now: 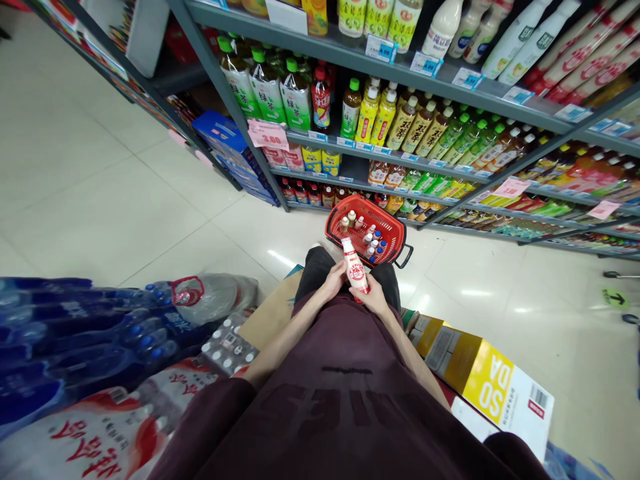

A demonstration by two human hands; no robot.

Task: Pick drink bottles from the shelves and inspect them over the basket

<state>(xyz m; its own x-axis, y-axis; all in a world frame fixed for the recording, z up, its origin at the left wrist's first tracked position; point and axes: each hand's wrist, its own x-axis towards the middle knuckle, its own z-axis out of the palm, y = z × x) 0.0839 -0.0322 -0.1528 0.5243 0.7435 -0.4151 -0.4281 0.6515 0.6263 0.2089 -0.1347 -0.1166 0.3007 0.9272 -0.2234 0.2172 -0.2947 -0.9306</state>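
A white drink bottle (356, 269) with red print and a white cap is held at my lap, its neck pointing away from me and tilted slightly left. My right hand (371, 294) is closed around its lower end. My left hand (336, 279) has its fingers against the bottle's left side, closed on it. Just beyond the cap, a red shopping basket (395, 230) stands on the floor with several small bottles (374, 243) inside, some with white caps and some with blue. The basket's black handle (406, 257) hangs out at the right.
A tall shelf unit (300, 137) full of bottled drinks runs across the front, with price tags along its edges. Shrink-wrapped water bottles (100, 333) are stacked at my left. Yellow and white drink cartons (493, 383) lie at my right. Tiled floor (165, 193) stretches left.
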